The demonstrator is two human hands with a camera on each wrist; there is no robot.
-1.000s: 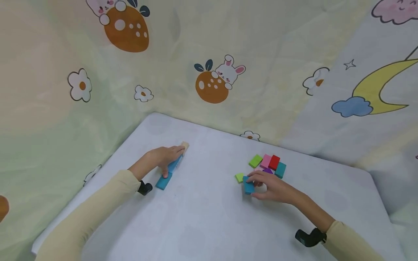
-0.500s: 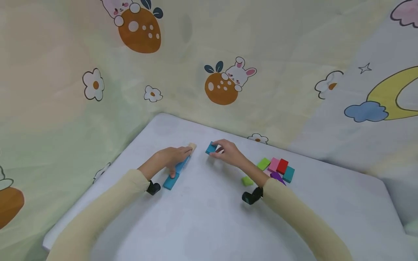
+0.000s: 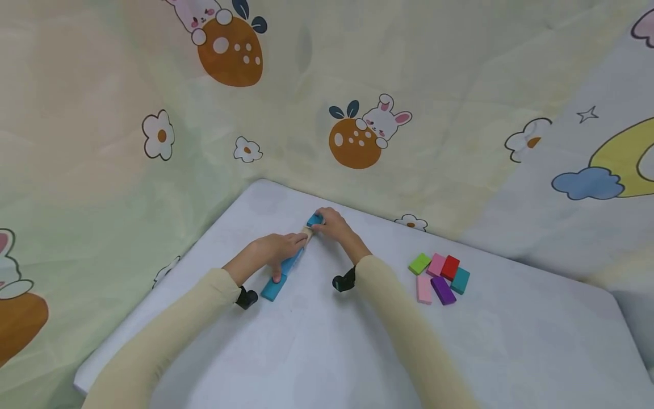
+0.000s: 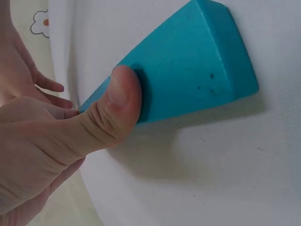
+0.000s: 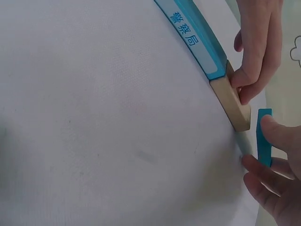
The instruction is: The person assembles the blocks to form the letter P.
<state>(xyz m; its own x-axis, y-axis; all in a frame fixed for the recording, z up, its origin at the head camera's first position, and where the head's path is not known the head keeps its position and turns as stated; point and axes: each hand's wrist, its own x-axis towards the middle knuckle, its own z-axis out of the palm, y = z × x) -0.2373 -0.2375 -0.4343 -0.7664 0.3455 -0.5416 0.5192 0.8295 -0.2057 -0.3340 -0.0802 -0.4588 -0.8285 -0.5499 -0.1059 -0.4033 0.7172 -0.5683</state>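
A row of blocks lies on the white table, running away from me at left of centre. Its near end is a plain blue block (image 3: 273, 288), and my left thumb (image 4: 115, 101) presses on its top. Beyond it comes a blue block with printed characters (image 5: 197, 37), then a bare wooden block (image 5: 233, 101). My left hand (image 3: 278, 248) stretches over the row, its fingertips against the wooden block. My right hand (image 3: 334, 225) pinches another blue block (image 5: 264, 136) between thumb and fingers, just past the wooden block's far end with a small gap.
Loose blocks lie to the right: light green (image 3: 419, 264), pink (image 3: 436, 264), red (image 3: 450, 267), teal (image 3: 460, 280), purple (image 3: 443, 290) and light pink (image 3: 423, 288). A patterned cloth (image 3: 439, 142) rises behind the table's far edge.
My right hand has carried the blue block from beside the loose blocks leftward and away, to the row's far end. My left hand has stayed on the row.
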